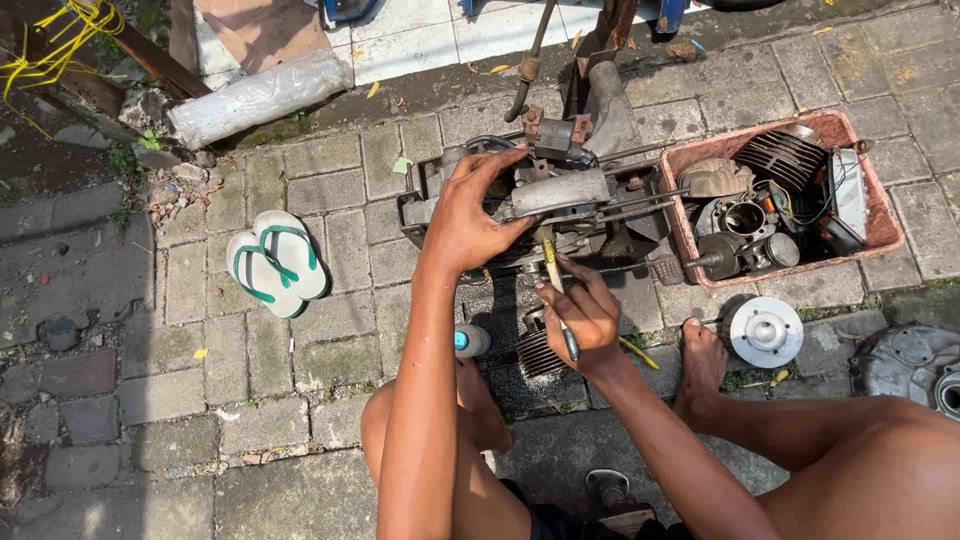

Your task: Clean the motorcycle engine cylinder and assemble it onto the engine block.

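A greasy grey engine block (570,200) sits on the paving in front of me. My left hand (470,215) rests on its left side, fingers spread over the casing. My right hand (580,315) grips a screwdriver (553,275) with a yellowish handle, its tip set against the underside of the engine. My bare legs are folded below, and one foot (700,365) lies to the right of the engine.
A reddish plastic crate (880,215) of engine parts stands at the right. A round metal disc (765,332) and a grey cover (910,365) lie near it. Green-and-white sandals (275,262) lie at the left. A small can (470,342) stands by my knee.
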